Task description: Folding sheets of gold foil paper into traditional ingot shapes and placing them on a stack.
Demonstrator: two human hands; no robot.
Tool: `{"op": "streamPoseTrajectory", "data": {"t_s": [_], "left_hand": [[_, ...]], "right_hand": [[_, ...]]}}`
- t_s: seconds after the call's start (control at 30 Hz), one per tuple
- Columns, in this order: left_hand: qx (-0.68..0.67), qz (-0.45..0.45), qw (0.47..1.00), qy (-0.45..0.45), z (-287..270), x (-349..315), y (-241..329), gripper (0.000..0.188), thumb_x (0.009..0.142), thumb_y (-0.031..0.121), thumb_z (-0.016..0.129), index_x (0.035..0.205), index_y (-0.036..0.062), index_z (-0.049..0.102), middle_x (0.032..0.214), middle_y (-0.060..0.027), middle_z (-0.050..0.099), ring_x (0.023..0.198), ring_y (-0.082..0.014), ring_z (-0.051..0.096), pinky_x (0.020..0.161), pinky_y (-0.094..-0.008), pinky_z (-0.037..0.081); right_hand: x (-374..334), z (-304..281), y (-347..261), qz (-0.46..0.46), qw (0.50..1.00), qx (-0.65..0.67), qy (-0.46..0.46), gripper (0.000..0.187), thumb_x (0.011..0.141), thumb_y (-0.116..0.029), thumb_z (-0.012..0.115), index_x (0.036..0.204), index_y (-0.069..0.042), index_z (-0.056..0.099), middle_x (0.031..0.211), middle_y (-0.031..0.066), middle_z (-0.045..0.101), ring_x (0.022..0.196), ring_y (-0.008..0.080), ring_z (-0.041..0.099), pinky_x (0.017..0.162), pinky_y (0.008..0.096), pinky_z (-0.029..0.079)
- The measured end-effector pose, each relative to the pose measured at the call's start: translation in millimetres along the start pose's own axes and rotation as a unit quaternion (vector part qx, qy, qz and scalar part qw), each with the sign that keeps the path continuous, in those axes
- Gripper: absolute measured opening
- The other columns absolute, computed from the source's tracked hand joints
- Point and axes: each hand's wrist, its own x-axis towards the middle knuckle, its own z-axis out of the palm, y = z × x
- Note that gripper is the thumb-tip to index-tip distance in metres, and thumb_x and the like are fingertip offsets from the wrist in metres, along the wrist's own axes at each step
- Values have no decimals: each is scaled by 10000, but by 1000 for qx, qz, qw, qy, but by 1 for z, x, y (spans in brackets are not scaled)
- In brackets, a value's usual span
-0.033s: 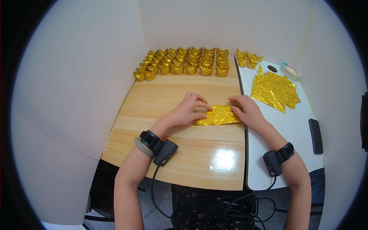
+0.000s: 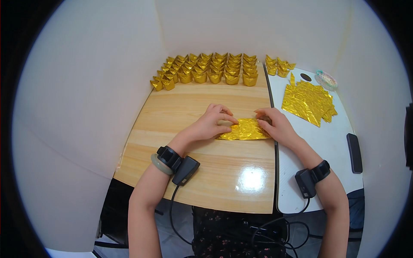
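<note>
A strip of crinkled gold foil paper (image 2: 248, 130), folded into a long rectangle, lies on the wooden tabletop in front of me. My left hand (image 2: 213, 123) has its thumb and bent fingers closed at the strip's left end. At the opposite end my right hand (image 2: 277, 124) grips the foil between thumb and curled fingers, close to the seam between the two tables. The fingers partly cover both ends of the strip.
Rows of folded gold paper ingots (image 2: 199, 75) stand along the back of the wooden table (image 2: 163, 116). More ingots (image 2: 280, 66) sit on the white table (image 2: 297, 142), with a pile of gold foil sheets (image 2: 307, 101), a coiled clear ring (image 2: 326, 80) and a black phone-like object (image 2: 354, 152).
The fingers of my right hand have shifted very slightly to the left at the foil strip's right end. Everything else is as it was.
</note>
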Motion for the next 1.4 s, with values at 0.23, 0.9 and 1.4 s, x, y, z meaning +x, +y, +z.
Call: {"op": "streamPoseTrajectory", "data": {"t_s": [0.23, 0.9, 1.4], "left_hand": [[36, 8, 999, -7, 0, 0, 1, 302, 777, 119, 649, 1077, 149, 661, 1135, -79, 492, 1138, -271, 373, 1006, -364, 295], [-58, -14, 998, -19, 1, 4, 4, 273, 690, 95, 732, 958, 114, 686, 1028, -34, 535, 1071, -220, 419, 948, -318, 334], [-30, -22, 999, 5, 3, 3, 4, 527, 684, 135, 750, 1181, 111, 578, 1059, -63, 541, 1075, -246, 421, 970, -339, 331]], "right_hand": [[1, -14, -20, 36, 979, 153, -132, 517, 746, -278, 697, 1178, -52, 524, 1118, 140, 514, 988, 269, 561, 834, 334, 469], [1, -28, 3, -65, 949, 169, -259, 396, 713, -150, 714, 1092, -144, 597, 1116, 33, 539, 1056, 218, 462, 923, 317, 365], [3, -2, -5, 23, 990, 106, -90, 292, 763, -204, 715, 983, -45, 609, 894, 86, 566, 834, 207, 560, 717, 303, 463]]}}
